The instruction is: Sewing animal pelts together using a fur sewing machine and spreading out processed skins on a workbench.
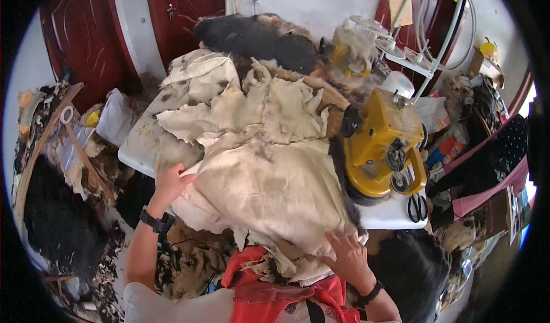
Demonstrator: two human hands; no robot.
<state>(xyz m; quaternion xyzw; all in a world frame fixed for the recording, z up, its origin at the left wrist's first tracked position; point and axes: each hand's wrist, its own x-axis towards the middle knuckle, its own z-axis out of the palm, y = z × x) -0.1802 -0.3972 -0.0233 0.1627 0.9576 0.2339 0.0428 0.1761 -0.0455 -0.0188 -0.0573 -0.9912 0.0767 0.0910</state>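
A large cream-coloured hide (269,174) lies spread over the table in front of me, leather side up, with ragged edges and seams across its upper part. At its left edge my left hand (171,186) is closed, the thumb on top and the other fingers partly hidden. My right hand (349,259) rests on the near right edge, its fingers stretched out over the leather. Close to the hide's right side stands a yellow fur sewing machine (389,140), and a strip of dark fur runs along between them. The hide's near edge hangs down against my red apron (286,300).
Black-handled scissors (417,208) lie on the white table corner (384,215) beside the machine. A dark fur pile (258,39) rises at the back, near a thread stand (412,62). Fur scraps (189,254) heap below at left, and black fur (409,266) hangs at right.
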